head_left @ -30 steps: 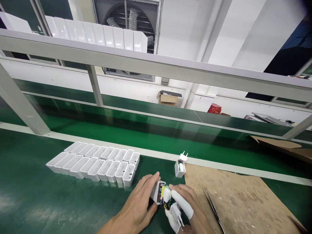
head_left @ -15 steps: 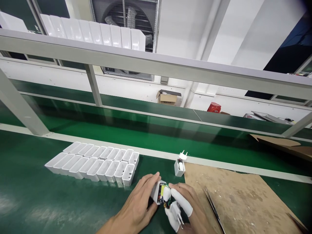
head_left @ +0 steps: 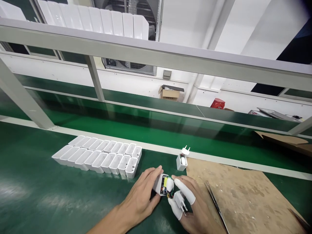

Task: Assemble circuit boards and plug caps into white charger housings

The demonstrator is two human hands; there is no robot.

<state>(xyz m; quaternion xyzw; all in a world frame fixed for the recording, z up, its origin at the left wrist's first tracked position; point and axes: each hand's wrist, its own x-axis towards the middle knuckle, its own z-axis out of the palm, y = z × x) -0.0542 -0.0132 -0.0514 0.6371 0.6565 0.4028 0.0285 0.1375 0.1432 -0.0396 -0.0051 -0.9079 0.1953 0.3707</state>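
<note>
- Hands meet low in the middle of the view, over the green bench mat (head_left: 48,201).
- Left hand (head_left: 141,198) lies curled over a white charger housing (head_left: 159,183), fingers along its top and thumb at its side, gripping it with the open end facing right.
- Inside that open end sits a circuit board (head_left: 166,188) with a yellow part and small coloured components showing (details too small to tell).
- Right hand (head_left: 192,211) wears white finger cots (head_left: 184,191) on at least two fingers; it pinches a white plug cap (head_left: 179,201) with two metal pins, held just beside the housing's open end, touching the board's edge.
- Housing rests near the front of the mat, just left of a brown cardboard sheet (head_left: 243,201).
- Another open housing (head_left: 181,162) stands upright at the cardboard's far corner, a plug cap perched at its top.
- Two rows of empty white housings (head_left: 99,156) lie side by side to the left, open sides up, packed touching one another.
- Thin dark metal tool (head_left: 215,204) lies on the cardboard beside the right hand (whether scissors or tweezers I cannot tell).
- Green conveyor belt (head_left: 151,130) runs behind, under a grey frame rail (head_left: 156,58) with more white housings (head_left: 97,19) on top.
</note>
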